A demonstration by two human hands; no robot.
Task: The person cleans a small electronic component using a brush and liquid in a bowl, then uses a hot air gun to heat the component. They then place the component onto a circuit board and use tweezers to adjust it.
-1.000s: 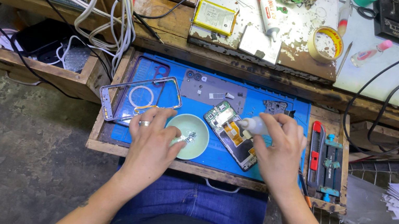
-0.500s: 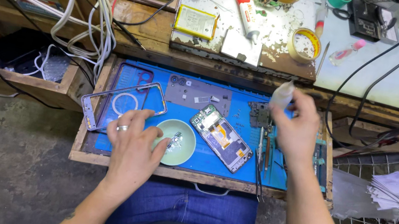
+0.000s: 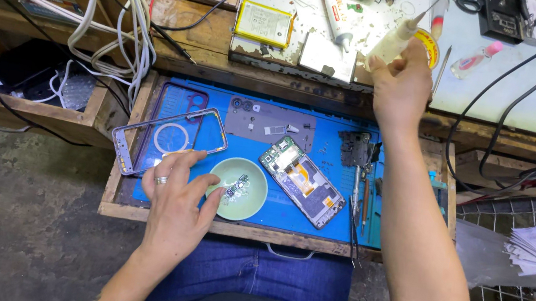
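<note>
A blue mat (image 3: 252, 212) covers the pull-out drawer of the worktop (image 3: 180, 24), and on it, just right of the green dish (image 3: 239, 189), lies an opened phone (image 3: 299, 181) with its parts bare. The left hand (image 3: 177, 200) rests flat with fingers spread at the dish's left rim (a ring on one finger), holding nothing. Far above the dish, the right hand (image 3: 401, 85) is closed around a white syringe (image 3: 394, 40), tip pointing up.
</note>
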